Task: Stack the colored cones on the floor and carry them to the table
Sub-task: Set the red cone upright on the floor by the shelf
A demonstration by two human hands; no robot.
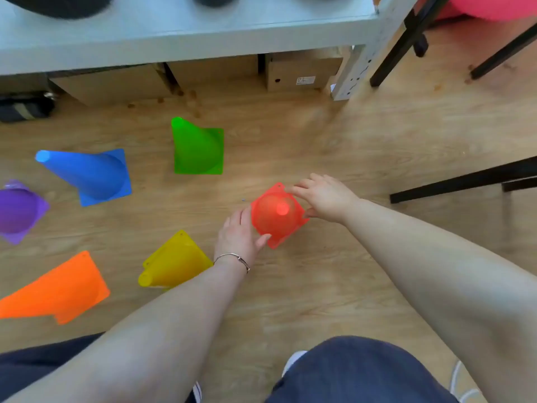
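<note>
Both hands [239, 234] [322, 196] grip — apparently — red cone's [276, 216] base edges.

Arms: 2, bare, no sleeves showing.
Left hand [236, 232]: thin silver bracelet [232, 258] on the wrist.
Right hand [322, 196]: nothing on it.
Legs: dark blue trousers [354, 370].
Feet: white shoes [293, 360], partly hidden.

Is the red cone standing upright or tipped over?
Upright: the red cone shows its tip centred over its square base, flat on the floor.

Six cones [277, 215]; two hands [238, 234]; three boxes [302, 71].
</note>
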